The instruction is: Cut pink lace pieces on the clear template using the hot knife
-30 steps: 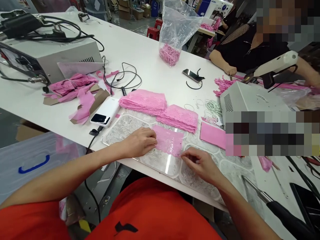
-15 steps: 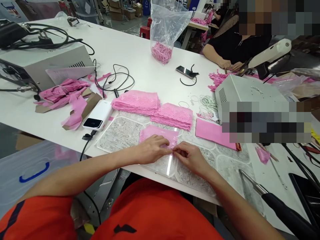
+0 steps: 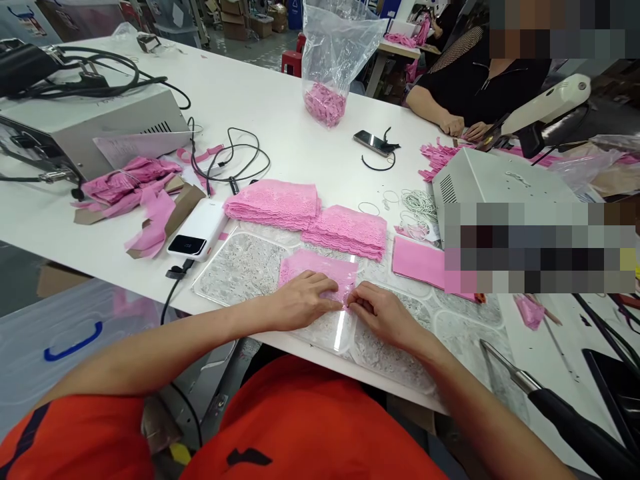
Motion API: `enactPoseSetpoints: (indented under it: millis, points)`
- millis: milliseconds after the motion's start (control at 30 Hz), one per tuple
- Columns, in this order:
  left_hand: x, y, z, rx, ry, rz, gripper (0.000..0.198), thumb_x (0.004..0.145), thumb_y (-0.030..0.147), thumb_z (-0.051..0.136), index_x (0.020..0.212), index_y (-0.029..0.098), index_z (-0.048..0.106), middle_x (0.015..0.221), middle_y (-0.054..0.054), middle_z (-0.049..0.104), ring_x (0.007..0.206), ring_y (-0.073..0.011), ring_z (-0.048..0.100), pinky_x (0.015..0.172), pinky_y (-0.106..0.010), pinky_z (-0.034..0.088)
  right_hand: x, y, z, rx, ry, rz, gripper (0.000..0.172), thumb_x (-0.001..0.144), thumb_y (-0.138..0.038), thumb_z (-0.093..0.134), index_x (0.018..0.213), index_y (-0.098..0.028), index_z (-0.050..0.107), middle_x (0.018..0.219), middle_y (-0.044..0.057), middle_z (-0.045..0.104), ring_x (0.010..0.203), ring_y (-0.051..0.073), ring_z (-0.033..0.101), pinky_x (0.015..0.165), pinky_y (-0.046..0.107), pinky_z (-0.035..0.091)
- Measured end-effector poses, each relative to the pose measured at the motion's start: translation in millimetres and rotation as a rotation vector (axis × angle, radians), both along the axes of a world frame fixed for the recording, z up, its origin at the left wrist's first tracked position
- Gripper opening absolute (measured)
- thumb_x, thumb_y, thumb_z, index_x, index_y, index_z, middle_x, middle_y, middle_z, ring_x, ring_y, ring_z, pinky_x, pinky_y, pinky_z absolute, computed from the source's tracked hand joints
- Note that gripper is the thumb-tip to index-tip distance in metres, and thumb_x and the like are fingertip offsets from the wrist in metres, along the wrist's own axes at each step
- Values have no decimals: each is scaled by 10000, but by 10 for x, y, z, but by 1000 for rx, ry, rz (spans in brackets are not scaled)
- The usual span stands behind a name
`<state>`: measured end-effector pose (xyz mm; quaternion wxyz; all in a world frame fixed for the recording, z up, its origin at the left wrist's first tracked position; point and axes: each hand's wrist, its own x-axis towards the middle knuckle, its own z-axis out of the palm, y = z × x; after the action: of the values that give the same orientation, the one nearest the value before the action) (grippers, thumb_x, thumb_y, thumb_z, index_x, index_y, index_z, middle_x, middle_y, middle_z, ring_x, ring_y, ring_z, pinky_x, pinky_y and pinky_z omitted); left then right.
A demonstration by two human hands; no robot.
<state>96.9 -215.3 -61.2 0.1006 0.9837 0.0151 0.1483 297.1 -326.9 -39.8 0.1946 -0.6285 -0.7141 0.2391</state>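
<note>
A folded piece of pink lace [image 3: 320, 270] lies on a clear scratched work mat [image 3: 245, 267] at the table's near edge. My left hand [image 3: 300, 300] presses on the lace's near edge with fingers bent. My right hand [image 3: 383, 315] meets it at the lace's near right corner and pinches the fabric there. Just beyond lie two stacks of pink lace [image 3: 274, 202] [image 3: 347, 230] and a flat pink piece [image 3: 417, 261] to the right.
A white power bank [image 3: 197, 230] with its cable lies left of the mat. A grey machine [image 3: 85, 123], pink scraps [image 3: 135, 187], a bag of lace [image 3: 330, 60], a phone [image 3: 371, 141], a second grey box [image 3: 500, 183], a black-handled tool [image 3: 550, 407]. A person in black sits across.
My hands came together from either side of the lace to its near edge, the lace now folded narrower. Over the last half second they hardly moved.
</note>
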Motion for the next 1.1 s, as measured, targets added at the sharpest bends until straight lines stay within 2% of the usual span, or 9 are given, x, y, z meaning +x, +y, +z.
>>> enactPoseSetpoints:
  millis: [300,433,533,700,733,800,900,1000,1100]
  points:
    - [-1,-3,5,7,17,17,252,987,256,495,1116,274,710,1151,-83,644,1014,-210,583,889,-347,421,3,3,-11,8,-30,15,108,881,-163,509,810,-204,578,778,-2,580,671,116,508,640,259,397]
    - [5,-3,2,14,32,13,246,979,253,509,1124,275,706,1158,-85,643,1021,-214,581,886,-349,421,15,2,-31,5,15,-54,126,894,-205,477,785,-199,539,755,-3,562,649,117,483,625,265,391]
    - [10,-7,11,14,35,12,242,974,244,512,1117,269,705,1160,-87,645,1016,-218,586,880,-354,427,24,-55,66,-26,76,-132,151,895,-237,466,760,-199,522,714,-11,541,614,111,457,587,257,376]
    - [-41,26,59,-23,-8,7,259,994,242,462,1093,218,700,1169,-101,659,1051,-214,603,907,-355,450,42,-198,316,-208,175,129,251,908,-292,484,684,-196,548,642,-21,541,565,93,447,537,237,360]
    - [-60,43,68,-35,-30,19,266,996,238,453,1097,208,697,1168,-106,662,1060,-215,606,915,-358,457,47,-189,317,-176,170,113,218,900,-282,498,718,-197,584,660,-16,564,574,95,465,544,238,372]
    - [-95,83,81,-52,-67,53,283,998,220,434,1114,192,690,1171,-113,667,1065,-216,614,921,-363,473,59,-115,247,-45,149,-40,144,881,-263,522,822,-203,638,692,-5,601,585,104,496,553,244,396]
    - [-119,134,79,-40,-54,63,315,1004,209,407,1188,184,662,1260,-120,643,1147,-231,600,971,-384,472,84,51,55,138,99,-199,158,874,-255,531,912,-199,674,741,16,638,580,111,525,565,257,436]
    - [-112,147,49,-4,56,38,332,1011,255,417,1265,204,624,1382,-107,576,1291,-269,519,1057,-432,422,125,80,-67,242,-41,-133,208,880,-227,512,966,-214,701,912,54,681,698,130,607,626,264,476]
    - [-98,136,12,-17,141,49,336,1010,281,437,1296,229,605,1423,-88,546,1354,-287,462,1096,-467,382,206,-76,-58,258,-128,-64,210,865,-177,494,887,-211,700,892,47,678,700,125,617,608,249,473]
